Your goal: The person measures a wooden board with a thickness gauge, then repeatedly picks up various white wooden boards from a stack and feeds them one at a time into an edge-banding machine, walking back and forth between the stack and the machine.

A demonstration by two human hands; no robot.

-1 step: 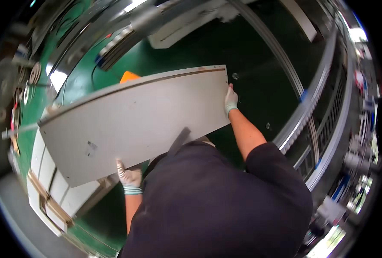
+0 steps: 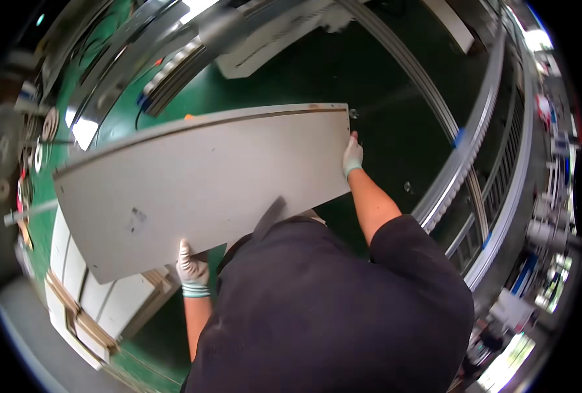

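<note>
A long, pale grey-white panel (image 2: pixel 206 177) spans the space in front of my body, tilted so its left end lies lower in the picture. A groove runs along its far edge, and small holes show near its corners. My left hand (image 2: pixel 192 267), in a striped whitish glove, grips the near edge, thumb on top and fingers hidden beneath. At the right end, my gloved right hand (image 2: pixel 352 156) clasps the short edge. A dark strap-like piece (image 2: pixel 270 216) lies against the panel at my waist.
White panels with wood-coloured edges (image 2: pixel 104 301) are stacked at lower left. A metal rail (image 2: pixel 465 164) and frame run along the right, with another metal bar (image 2: pixel 402 56) beyond. Machinery (image 2: pixel 193 72) stands at the far left over a green floor (image 2: pixel 297 75).
The panel has shifted slightly relative to the surroundings and now covers most of the orange thing behind its far edge. Both hands keep their grip.
</note>
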